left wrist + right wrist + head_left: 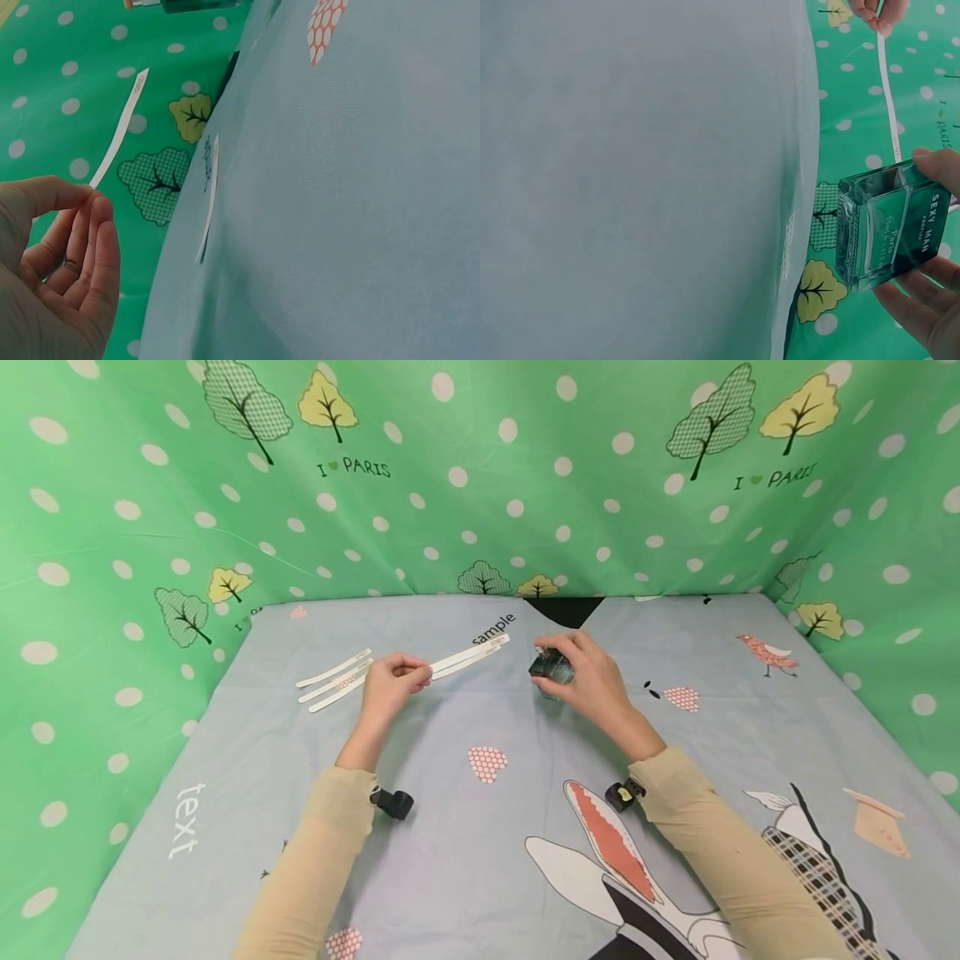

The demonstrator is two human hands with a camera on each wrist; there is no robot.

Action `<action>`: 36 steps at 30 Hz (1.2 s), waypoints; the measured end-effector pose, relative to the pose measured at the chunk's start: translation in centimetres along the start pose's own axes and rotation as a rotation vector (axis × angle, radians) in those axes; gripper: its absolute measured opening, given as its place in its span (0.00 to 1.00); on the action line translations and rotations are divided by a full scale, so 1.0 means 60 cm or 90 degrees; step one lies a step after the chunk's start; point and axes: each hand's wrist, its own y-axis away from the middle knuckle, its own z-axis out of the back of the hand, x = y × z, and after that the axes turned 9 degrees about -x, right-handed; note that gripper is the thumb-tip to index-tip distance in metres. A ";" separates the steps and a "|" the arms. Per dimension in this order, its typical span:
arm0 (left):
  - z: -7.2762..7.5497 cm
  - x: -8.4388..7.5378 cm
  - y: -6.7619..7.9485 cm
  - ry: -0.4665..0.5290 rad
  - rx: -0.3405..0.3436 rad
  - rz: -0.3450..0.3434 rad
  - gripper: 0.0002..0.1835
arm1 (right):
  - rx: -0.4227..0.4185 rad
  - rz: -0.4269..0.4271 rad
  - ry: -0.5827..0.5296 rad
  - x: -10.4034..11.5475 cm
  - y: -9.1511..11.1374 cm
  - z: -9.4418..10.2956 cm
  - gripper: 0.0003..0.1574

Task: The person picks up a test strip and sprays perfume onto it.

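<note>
My left hand (393, 687) pinches a white perfume test strip (472, 652) by one end, thumb against fingertips, its printed end pointing right. Under it another white strip (471, 666) lies on the cloth. In my right hand (597, 683) is a square green-glass perfume bottle (891, 225), held by its sides between thumb and fingers. The bottle is tilted above the cloth, its nozzle side toward the held strip, with a gap between them. Lettering reading SEXY MAN shows on it in the right wrist view.
Several more white strips (335, 668) lie side by side left of my left hand. A grey-blue printed cloth (435, 860) covers the table. Behind and at the sides hangs a green dotted curtain (420, 435). A small dark camera (393, 803) sits at the left wrist.
</note>
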 end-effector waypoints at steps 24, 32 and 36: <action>0.002 0.000 0.001 -0.006 -0.001 0.002 0.11 | 0.017 -0.038 0.013 0.006 -0.002 0.002 0.33; 0.011 0.001 0.000 -0.007 -0.010 0.001 0.11 | 0.011 -0.034 0.005 0.005 -0.002 0.001 0.33; 0.016 0.002 -0.001 -0.003 -0.009 0.006 0.12 | 0.012 -0.033 0.005 0.004 -0.001 0.001 0.34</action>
